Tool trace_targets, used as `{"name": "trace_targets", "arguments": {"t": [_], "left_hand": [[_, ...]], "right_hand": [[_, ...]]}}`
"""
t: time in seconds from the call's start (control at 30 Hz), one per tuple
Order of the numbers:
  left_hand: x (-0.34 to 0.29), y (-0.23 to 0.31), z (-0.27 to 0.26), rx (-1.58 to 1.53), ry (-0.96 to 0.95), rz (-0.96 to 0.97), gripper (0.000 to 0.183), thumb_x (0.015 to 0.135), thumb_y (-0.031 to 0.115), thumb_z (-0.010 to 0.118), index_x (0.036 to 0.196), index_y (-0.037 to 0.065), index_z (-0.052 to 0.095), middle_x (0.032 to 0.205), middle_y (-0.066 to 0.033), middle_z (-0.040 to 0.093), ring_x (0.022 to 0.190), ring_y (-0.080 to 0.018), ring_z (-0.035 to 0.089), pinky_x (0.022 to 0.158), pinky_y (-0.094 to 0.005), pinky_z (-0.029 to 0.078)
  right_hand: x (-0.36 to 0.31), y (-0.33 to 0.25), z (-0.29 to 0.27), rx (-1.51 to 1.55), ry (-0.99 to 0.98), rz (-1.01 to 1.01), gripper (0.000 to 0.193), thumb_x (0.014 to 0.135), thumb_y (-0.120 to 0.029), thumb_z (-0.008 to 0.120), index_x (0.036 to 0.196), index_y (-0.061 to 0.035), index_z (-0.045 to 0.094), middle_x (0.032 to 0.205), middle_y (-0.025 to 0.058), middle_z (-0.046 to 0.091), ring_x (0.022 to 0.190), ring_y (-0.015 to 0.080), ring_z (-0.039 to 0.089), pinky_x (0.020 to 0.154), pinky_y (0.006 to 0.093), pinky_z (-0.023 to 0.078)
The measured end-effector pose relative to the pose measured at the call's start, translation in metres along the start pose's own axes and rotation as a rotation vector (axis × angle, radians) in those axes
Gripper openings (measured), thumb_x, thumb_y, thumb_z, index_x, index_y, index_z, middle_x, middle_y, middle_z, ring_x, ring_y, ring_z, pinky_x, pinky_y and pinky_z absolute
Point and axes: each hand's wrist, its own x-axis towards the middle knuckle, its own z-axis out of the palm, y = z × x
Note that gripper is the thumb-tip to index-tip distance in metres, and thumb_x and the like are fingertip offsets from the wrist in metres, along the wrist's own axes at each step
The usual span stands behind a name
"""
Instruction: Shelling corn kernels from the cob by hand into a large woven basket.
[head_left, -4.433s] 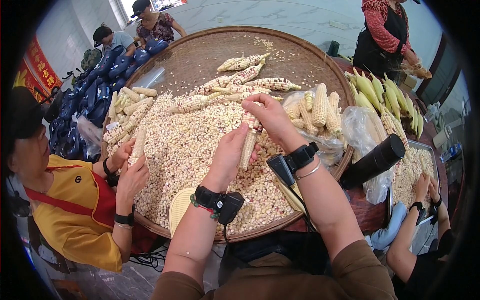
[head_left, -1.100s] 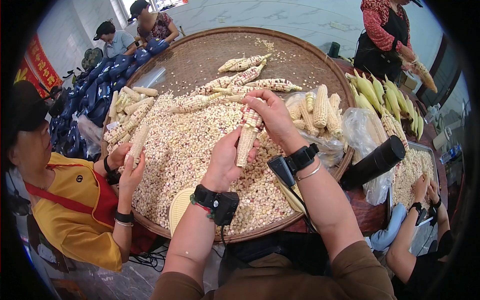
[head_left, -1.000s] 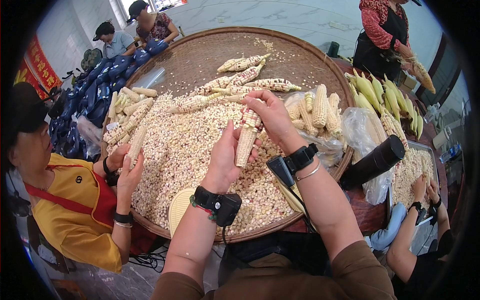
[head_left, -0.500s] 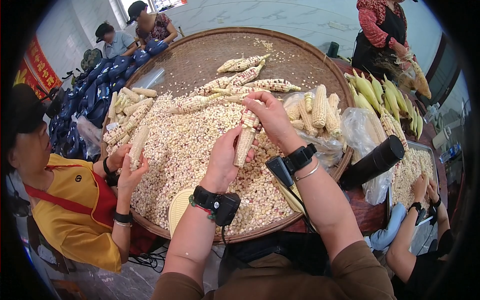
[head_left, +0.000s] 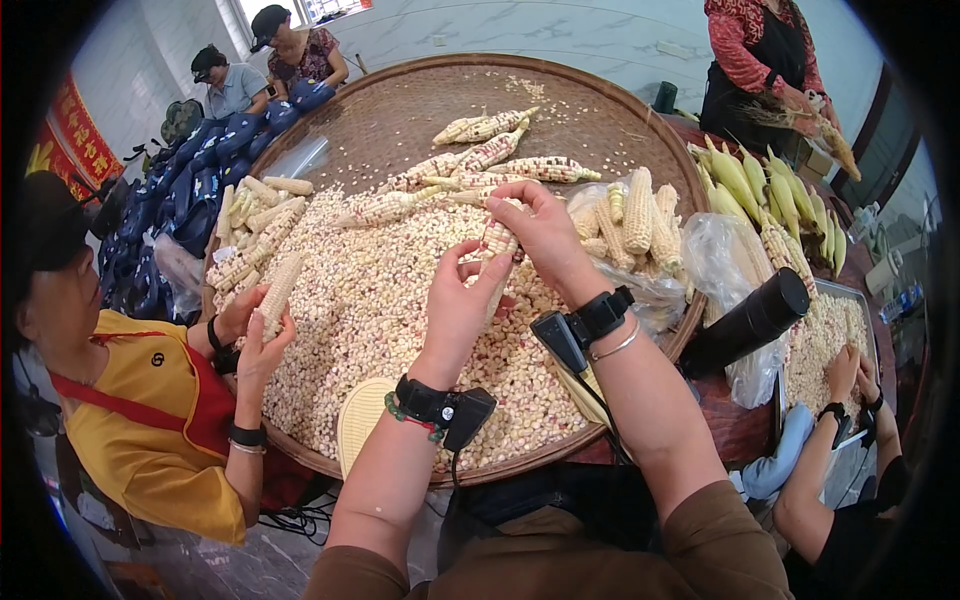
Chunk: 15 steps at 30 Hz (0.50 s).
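Over a big round woven tray (head_left: 370, 110) I hold one partly shelled corn cob (head_left: 497, 240) in both hands. Its upper part still carries pale and dark red kernels, while the lower part is mostly hidden behind my fingers. My left hand (head_left: 462, 305) is closed round the lower part, thumb across the front. My right hand (head_left: 545, 232) grips the top end from above. Below both hands spreads a thick layer of loose corn kernels (head_left: 370, 330). Beyond them lie several speckled unshelled cobs (head_left: 490, 152).
Bare cobs (head_left: 640, 225) lie in a plastic bag at the tray's right. A black bottle (head_left: 745, 325) stands beside the rim, near husked corn (head_left: 755, 185). At left, a person in yellow (head_left: 150, 430) holds a cob. Another person's hands (head_left: 855, 380) work over a metal tray at right.
My left hand has moved up the cob and its thumb now covers the bared lower part. My right hand stays nearly where it was, at the top end.
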Motion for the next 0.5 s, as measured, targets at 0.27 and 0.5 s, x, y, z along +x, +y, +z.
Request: {"name": "trace_targets", "arguments": {"t": [0.27, 0.5], "left_hand": [[0.0017, -0.0031, 0.0012, 0.011, 0.057, 0.042, 0.036, 0.094, 0.023, 0.062, 0.118, 0.002, 0.045, 0.103, -0.0116, 0.057, 0.065, -0.0191, 0.067, 0.049, -0.0254, 0.051], [0.0044, -0.0086, 0.0004, -0.022, 0.111, 0.117, 0.029, 0.092, 0.018, 0.064, 0.111, 0.002, 0.049, 0.096, -0.0102, 0.057, 0.063, -0.0174, 0.066, 0.047, -0.0265, 0.055]], "right_hand": [[-0.0042, -0.0062, 0.0026, -0.012, -0.006, 0.013, 0.019, 0.090, -0.018, 0.068, 0.102, -0.0044, 0.062, 0.090, -0.0011, 0.059, 0.082, 0.0053, 0.052, 0.069, 0.0206, 0.042], [0.0001, 0.0011, 0.0000, -0.049, 0.001, 0.022, 0.019, 0.091, -0.018, 0.067, 0.102, -0.0038, 0.062, 0.092, -0.0006, 0.059, 0.082, 0.0049, 0.051, 0.069, 0.0204, 0.042]]}}
